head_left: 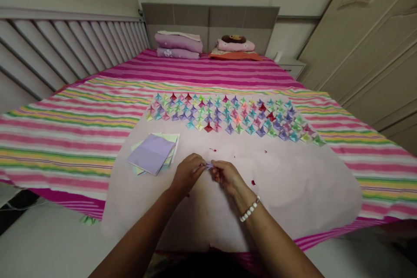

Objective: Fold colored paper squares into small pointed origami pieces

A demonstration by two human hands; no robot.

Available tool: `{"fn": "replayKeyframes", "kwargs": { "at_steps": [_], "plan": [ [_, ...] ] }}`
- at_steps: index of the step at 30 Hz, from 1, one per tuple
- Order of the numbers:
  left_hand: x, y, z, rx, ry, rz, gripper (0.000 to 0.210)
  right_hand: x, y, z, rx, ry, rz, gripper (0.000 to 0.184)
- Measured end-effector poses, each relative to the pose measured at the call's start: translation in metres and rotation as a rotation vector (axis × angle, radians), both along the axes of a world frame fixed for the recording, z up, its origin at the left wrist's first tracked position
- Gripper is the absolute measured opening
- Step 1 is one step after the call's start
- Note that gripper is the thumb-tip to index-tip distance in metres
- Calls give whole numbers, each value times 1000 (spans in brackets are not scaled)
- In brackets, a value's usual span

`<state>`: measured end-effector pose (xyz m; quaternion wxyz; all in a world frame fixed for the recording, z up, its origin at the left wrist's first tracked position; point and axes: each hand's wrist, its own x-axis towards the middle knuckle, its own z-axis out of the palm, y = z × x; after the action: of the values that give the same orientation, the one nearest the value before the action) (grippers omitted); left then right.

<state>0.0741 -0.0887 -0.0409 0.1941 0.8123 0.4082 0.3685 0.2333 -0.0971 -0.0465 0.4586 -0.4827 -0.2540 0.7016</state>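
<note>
Between my two hands is a small folded purple paper (pixel 209 165), mostly covered by my fingers. My left hand (pixel 189 173) pinches its left end and my right hand (pixel 227 175) pinches its right end; a white bead bracelet (pixel 249 209) circles the right wrist. Left of my hands lies a stack of square paper sheets (pixel 152 153), a creased purple one on top and pale green ones beneath. Beyond my hands, several rows of small folded paper pieces (pixel 229 128) in purple, green, blue, pink and red stand on the pale sheet (pixel 286 182).
Red paper scraps (pixel 253 182) are scattered on the pale sheet. It lies over a striped bedspread (pixel 65 139). Folded bedding (pixel 178 43) and a pillow pile (pixel 235 46) rest by the headboard (pixel 208 17). A slatted rail (pixel 71 47) runs along the left; a green piece (pixel 87 220) is at lower left.
</note>
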Motion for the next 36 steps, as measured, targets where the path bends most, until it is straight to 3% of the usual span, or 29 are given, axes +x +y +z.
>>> {"fn": "replayKeyframes", "kwargs": {
  "at_steps": [6,10,16,25,36],
  "plan": [
    [-3,15,-5,-97,21,42,12,-1,8,-8,146,-188,-45,26],
    [-3,26,-8,-141,60,87,10,0,10,-9,290,-322,-156,13],
    [4,35,-20,-179,59,130,8,-1,19,-16,727,-526,-84,8],
    [6,36,-43,-206,-38,155,10,-4,27,-36,712,-586,-83,7],
    [5,30,-42,-175,-90,116,14,-3,25,-41,704,-630,-67,8]
  ]
}}
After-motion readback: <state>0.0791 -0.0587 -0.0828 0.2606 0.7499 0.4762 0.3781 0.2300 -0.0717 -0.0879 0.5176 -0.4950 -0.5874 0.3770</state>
